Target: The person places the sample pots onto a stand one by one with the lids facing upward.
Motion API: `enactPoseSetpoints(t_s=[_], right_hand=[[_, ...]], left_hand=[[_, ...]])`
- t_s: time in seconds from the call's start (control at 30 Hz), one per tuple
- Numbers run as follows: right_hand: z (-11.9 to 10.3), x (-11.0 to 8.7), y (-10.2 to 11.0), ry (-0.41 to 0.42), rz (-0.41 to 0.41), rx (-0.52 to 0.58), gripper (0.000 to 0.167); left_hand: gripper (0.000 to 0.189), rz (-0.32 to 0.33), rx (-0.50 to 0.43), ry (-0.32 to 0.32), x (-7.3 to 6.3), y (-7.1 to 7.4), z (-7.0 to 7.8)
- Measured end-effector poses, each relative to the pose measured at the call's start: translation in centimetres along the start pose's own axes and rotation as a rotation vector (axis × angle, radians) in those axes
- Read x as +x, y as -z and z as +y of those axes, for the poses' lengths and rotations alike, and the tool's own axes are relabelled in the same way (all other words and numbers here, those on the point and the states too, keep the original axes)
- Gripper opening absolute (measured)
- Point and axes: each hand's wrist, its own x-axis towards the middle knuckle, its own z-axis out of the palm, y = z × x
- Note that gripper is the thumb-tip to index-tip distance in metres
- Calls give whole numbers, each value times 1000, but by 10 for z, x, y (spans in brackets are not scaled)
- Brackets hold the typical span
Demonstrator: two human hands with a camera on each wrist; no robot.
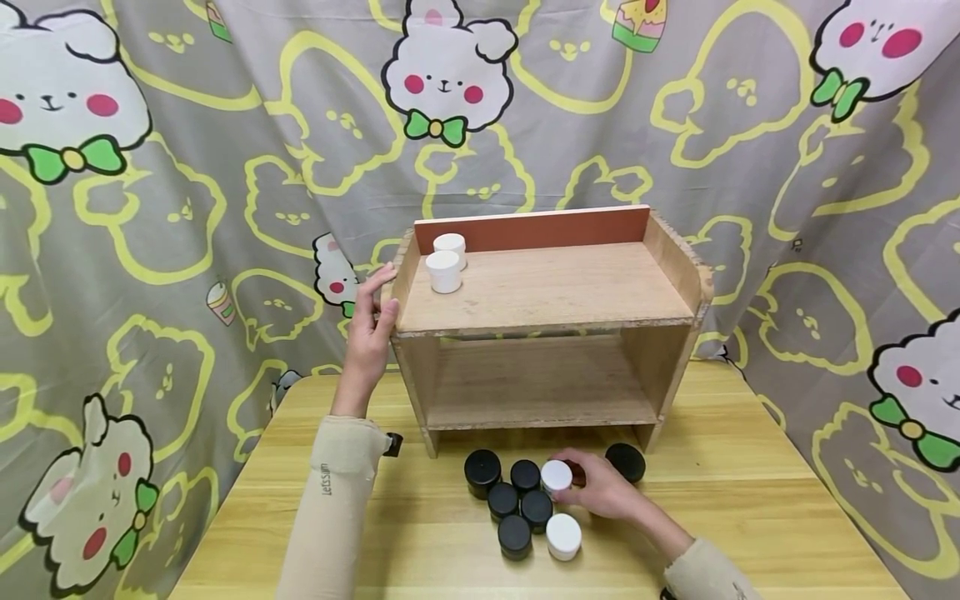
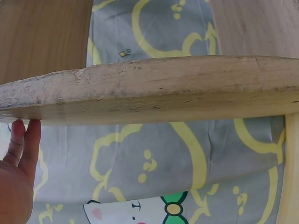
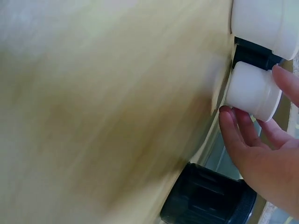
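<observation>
My left hand (image 1: 367,337) rests against the outer left side of a small wooden shelf (image 1: 555,287). In the left wrist view its straight fingers (image 2: 32,144) touch the panel's underside as seen there. Low on the table, my right hand (image 1: 600,485) holds a white lidded jar (image 1: 557,475) between thumb and fingers; the right wrist view shows the thumb on one side of the jar (image 3: 254,88) and fingers on the other. Beside it stand several black jars (image 1: 536,507) and a second white jar (image 1: 564,535). A larger black jar (image 1: 626,462) is behind the right hand.
Two white jars (image 1: 444,272) stand at the left end of the shelf's upper board. Below it is a lower board (image 1: 540,383). The shelf stands on a wooden table (image 1: 300,467), with a patterned curtain (image 1: 330,108) behind and on both sides.
</observation>
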Motion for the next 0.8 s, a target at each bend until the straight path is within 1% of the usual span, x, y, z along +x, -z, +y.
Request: enactPoseSetpoints(t_s=[0.13, 0.23, 0.33, 0.43, 0.6, 0.8], right_hand=[[-3, 0, 1, -23, 42, -55, 43], [-7, -1, 2, -48, 77, -69, 43], [-10, -1, 4, -78, 100, -50, 43], [-13, -1, 6, -100, 104, -17, 44], [-17, -1, 9, -103, 105, 11, 46], [-24, -4, 12, -86, 140, 6, 46]], left_hand=[[42, -1, 0, 3, 0, 0, 1], [42, -2, -3, 5, 0, 0, 1], [42, -5, -3, 5, 0, 0, 1], [42, -7, -3, 7, 0, 0, 1], [42, -8, -1, 10, 0, 0, 2], [42, -3, 7, 6, 0, 0, 1]])
